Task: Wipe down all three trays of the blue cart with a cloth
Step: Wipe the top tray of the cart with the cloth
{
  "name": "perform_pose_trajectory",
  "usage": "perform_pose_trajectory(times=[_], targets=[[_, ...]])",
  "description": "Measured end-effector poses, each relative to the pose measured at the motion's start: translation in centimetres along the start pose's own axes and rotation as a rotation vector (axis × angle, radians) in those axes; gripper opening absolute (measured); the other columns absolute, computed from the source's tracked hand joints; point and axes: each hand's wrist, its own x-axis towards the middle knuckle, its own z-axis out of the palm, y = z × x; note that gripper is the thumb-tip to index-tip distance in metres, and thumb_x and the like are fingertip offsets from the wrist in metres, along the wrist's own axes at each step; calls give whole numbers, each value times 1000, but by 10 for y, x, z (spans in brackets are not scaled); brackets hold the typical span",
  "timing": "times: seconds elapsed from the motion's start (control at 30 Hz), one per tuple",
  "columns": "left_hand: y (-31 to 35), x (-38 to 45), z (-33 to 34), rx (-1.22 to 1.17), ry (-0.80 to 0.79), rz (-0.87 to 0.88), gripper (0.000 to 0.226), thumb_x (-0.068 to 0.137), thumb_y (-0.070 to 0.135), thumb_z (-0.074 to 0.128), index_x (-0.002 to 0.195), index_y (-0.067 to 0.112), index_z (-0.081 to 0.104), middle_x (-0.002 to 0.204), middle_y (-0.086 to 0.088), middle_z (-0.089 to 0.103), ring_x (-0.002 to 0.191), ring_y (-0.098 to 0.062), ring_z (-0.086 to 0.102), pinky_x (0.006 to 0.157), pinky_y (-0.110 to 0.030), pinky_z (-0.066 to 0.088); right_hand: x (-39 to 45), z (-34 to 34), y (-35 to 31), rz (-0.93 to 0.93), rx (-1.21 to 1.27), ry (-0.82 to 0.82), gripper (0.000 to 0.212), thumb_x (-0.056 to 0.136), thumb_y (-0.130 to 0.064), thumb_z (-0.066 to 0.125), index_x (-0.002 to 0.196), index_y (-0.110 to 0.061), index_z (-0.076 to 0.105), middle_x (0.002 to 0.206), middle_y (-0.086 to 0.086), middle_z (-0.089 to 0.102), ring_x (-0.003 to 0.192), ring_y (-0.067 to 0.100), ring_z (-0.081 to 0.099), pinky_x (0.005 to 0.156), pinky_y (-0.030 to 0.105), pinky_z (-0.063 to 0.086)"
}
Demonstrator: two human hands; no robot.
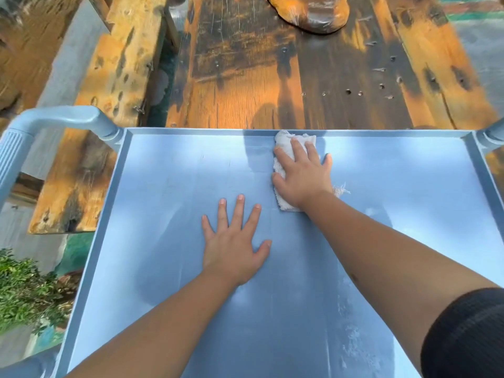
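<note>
The blue cart's top tray fills the lower part of the view, a shallow pan with a raised rim. My right hand presses flat on a white cloth near the tray's far edge, right of centre; the cloth shows beyond my fingertips and under my palm. My left hand rests flat on the bare tray floor in the middle, fingers spread, holding nothing. White streaks mark the tray floor at the lower right. The lower trays are hidden.
The cart's blue handle curves off the tray's far left corner. A worn wooden table stands just beyond the tray, with a brown object at its far end. A wooden bench lies left, green plants lower left.
</note>
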Motion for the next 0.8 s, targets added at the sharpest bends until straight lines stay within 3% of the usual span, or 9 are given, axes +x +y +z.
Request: perform_pose_trajectory(times=[0.43,0.63,0.8], targets=[[-2,1,0,-48,19,6,65,90,61,10,151,43,-4,164,6,-9,148,-31,-13,111,-65,-4,-152,8,-30,-40,48,-76,66,85,-61,33,148,-42,26,163,3,17,149,32,8,112,63,10],[-1,0,-2,-49,28,8,65,89,62,12,151,42,2,165,5,-3,148,-32,-9,110,-66,-2,-217,21,-28,-56,21,-31,69,82,-64,46,146,-40,37,158,7,31,145,38,23,105,67,20],[-2,2,0,-29,20,7,67,90,64,13,152,41,0,165,4,-5,148,-31,-10,110,-66,-2,-197,19,-27,20,77,-58,71,84,-67,39,149,-44,24,162,5,18,149,38,5,110,66,10]])
